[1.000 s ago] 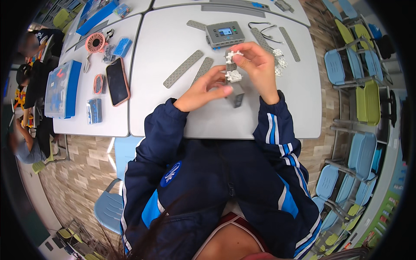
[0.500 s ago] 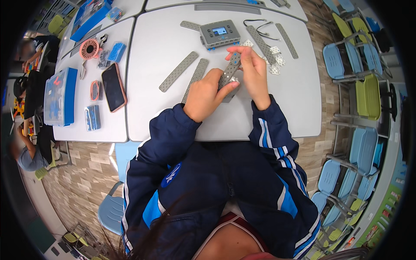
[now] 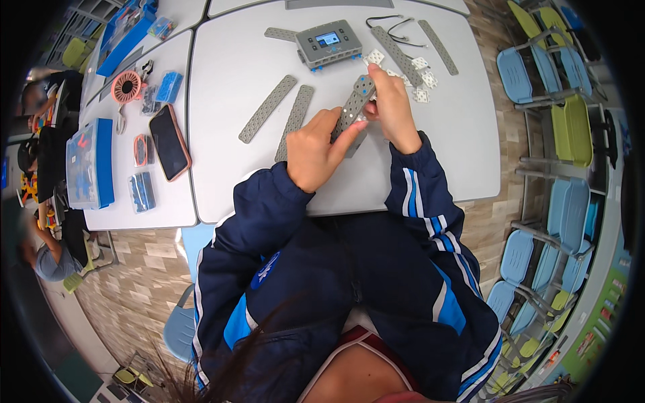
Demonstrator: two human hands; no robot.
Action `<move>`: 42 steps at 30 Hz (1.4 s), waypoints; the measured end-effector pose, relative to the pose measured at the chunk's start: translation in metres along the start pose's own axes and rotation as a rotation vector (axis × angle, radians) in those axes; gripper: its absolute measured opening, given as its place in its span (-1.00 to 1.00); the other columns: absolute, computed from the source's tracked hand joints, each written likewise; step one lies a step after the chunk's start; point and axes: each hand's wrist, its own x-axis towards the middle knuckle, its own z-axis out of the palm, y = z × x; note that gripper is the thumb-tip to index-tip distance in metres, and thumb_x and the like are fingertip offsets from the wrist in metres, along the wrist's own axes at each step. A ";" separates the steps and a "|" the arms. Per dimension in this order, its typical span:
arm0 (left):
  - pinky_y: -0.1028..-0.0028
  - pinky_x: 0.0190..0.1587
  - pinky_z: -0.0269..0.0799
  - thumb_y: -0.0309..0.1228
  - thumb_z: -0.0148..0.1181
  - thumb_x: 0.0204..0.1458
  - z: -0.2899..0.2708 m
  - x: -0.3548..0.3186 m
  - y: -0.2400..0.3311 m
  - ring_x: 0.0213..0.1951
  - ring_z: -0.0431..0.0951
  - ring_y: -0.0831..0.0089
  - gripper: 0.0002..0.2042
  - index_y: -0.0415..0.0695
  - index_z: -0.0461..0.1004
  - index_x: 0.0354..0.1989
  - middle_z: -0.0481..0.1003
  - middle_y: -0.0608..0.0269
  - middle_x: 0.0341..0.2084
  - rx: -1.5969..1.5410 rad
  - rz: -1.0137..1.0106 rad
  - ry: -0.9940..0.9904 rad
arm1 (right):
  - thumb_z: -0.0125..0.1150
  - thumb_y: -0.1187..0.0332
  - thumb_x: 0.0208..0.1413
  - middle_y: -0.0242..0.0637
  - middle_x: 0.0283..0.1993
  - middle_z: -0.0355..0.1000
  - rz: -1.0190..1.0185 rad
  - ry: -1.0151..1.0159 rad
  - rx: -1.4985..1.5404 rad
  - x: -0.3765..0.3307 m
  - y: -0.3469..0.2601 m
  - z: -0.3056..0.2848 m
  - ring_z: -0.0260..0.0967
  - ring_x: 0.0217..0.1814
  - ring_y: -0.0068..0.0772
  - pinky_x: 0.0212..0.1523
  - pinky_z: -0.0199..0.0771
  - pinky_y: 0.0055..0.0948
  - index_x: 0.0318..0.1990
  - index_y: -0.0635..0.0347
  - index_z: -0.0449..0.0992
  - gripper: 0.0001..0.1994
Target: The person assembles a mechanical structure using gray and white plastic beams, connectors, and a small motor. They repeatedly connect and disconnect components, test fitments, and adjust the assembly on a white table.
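Over the table I hold a grey perforated plastic beam (image 3: pixel 351 111), tilted, with blue pins near its far end and white dots along it. My left hand (image 3: pixel 312 151) is closed round its near end, thumb along the side. My right hand (image 3: pixel 395 111) grips its right side near the far end, thumb on top; its other fingers are partly hidden. Under the beam another grey piece and a bit of white show, mostly covered. Just left of my left hand lie two loose grey beams (image 3: pixel 267 109). White connector pieces (image 3: pixel 421 79) lie beyond my right hand.
A grey control box (image 3: pixel 328 43) with a lit screen stands ahead, black cables (image 3: pixel 396 33) to its right. More grey beams (image 3: pixel 438 47) lie there. On the left table are a phone (image 3: pixel 170 143), a pink fan (image 3: pixel 126 87) and a blue-edged parts box (image 3: pixel 90 164). Chairs stand rightward.
My right hand's fingers have come down from above the beam's far end to its right side. My left hand keeps its hold. The whole view has shifted slightly.
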 end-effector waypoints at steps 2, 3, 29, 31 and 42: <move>0.40 -0.63 0.30 -0.20 0.34 0.07 0.000 0.001 -0.002 -0.70 0.40 0.32 -0.67 -0.28 0.53 -0.31 0.45 0.18 -0.62 -0.090 -0.036 0.001 | -0.07 0.02 0.33 -0.49 -0.72 0.17 0.065 -0.058 0.136 0.000 0.001 -0.002 -0.06 -0.75 -0.69 -0.72 -0.08 -0.56 -0.62 0.24 0.37 -0.46; 0.42 -0.63 0.27 -0.21 0.32 0.09 -0.002 0.001 0.000 -0.70 0.37 0.39 -0.68 -0.29 0.53 -0.34 0.44 0.18 -0.63 -0.179 -0.142 -0.044 | -0.06 0.01 0.32 -0.50 -0.72 0.16 0.078 -0.084 0.200 -0.001 0.000 -0.002 -0.09 -0.76 -0.71 -0.72 -0.10 -0.57 -0.61 0.24 0.38 -0.47; 0.58 -0.52 0.13 -0.20 0.07 0.30 -0.005 0.002 -0.025 -0.54 0.19 0.74 -0.64 -0.31 0.59 -0.26 0.32 0.53 -0.66 -0.627 -0.456 -0.019 | 0.00 -0.19 0.26 -0.06 -0.73 0.22 -0.337 -0.279 -0.875 -0.015 -0.001 0.011 0.14 -0.69 -0.23 -0.57 0.23 -0.26 -0.59 0.36 0.38 -0.32; 0.58 -0.52 0.14 -0.22 0.06 0.31 -0.009 0.003 -0.029 -0.54 0.21 0.74 -0.65 -0.32 0.59 -0.25 0.34 0.51 -0.65 -0.664 -0.449 -0.074 | 0.11 -0.20 0.19 -0.28 -0.77 0.19 -0.302 -0.317 -0.694 -0.011 0.005 0.008 0.10 -0.70 -0.48 -0.64 0.09 -0.40 -0.67 0.29 0.35 -0.33; 0.59 -0.29 0.47 -0.57 0.48 -0.13 -0.043 0.017 -0.031 -0.33 0.57 0.59 -0.66 -0.38 0.54 -0.17 0.60 0.19 -0.37 -0.780 -0.585 -0.666 | 0.22 0.29 0.04 -0.56 -0.64 0.13 0.418 -0.600 0.038 -0.029 0.006 -0.009 -0.06 -0.66 -0.74 -0.65 -0.17 -0.59 -0.44 0.25 0.43 -0.80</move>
